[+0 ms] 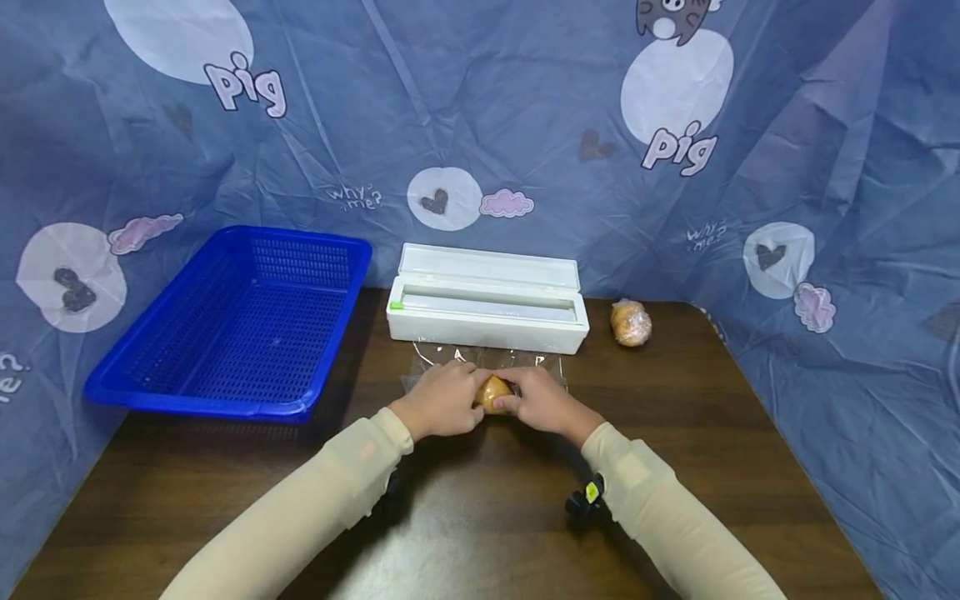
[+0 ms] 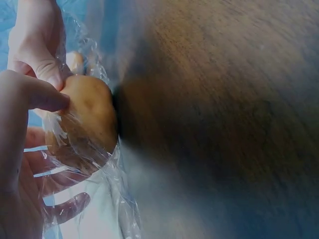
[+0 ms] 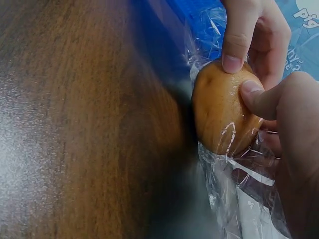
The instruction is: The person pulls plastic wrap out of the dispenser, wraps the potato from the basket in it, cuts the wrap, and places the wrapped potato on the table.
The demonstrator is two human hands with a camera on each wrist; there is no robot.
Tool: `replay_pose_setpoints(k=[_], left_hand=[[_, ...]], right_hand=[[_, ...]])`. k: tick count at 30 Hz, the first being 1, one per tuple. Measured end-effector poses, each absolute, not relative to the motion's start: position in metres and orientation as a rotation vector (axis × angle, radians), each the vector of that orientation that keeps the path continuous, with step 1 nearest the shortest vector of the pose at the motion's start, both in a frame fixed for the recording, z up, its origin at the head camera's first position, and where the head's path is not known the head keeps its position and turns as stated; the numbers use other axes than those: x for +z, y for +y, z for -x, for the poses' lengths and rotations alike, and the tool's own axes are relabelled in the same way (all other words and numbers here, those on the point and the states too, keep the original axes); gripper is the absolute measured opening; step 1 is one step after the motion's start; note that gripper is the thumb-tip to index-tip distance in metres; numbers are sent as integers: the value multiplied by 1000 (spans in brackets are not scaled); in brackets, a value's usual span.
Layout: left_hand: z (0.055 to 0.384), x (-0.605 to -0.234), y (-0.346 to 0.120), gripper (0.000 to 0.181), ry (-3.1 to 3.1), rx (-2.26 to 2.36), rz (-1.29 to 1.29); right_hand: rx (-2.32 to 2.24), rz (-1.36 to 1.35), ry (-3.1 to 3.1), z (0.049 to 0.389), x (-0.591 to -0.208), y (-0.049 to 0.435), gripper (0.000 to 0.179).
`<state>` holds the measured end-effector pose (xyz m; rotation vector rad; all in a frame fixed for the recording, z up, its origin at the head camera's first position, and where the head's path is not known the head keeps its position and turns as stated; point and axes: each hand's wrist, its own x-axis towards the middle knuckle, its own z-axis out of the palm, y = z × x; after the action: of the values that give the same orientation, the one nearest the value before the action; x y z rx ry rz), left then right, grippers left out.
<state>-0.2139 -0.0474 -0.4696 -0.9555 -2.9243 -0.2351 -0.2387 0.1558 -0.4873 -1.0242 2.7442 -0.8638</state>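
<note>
A yellowish-brown potato (image 1: pixel 494 395) is held between both hands just above the table, partly covered by clear plastic wrap (image 3: pixel 234 172). The left hand (image 1: pixel 446 398) grips it from the left, its thumb pressing the near face in the left wrist view. From the other side the right hand (image 1: pixel 546 403) holds it, with its thumb (image 3: pixel 254 94) on the skin near the other thumb. Loose film spreads beyond the hands toward a white wrap dispenser box (image 1: pixel 487 327), whose lid stands raised. Some fingers behind the potato are hidden in the head view.
A blue plastic basket (image 1: pixel 330 350) stands at the left of the brown table (image 1: pixel 480 525). Right of the dispenser lies a second potato (image 1: pixel 631 323), wrapped in film. Blue printed cloth (image 1: pixel 525 108) hangs behind and around the table.
</note>
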Motion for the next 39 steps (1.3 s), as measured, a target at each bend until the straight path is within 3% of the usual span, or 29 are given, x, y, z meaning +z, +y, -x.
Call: replay_pose_setpoints(k=[20, 39], left_hand=[[229, -464, -48, 47, -3104, -658, 950], [237, -469, -54, 48, -3165, -790, 902]], right_hand=[[-922, 910, 2554, 247, -486, 159, 35], [-884, 926, 2762, 252, -497, 168, 36]])
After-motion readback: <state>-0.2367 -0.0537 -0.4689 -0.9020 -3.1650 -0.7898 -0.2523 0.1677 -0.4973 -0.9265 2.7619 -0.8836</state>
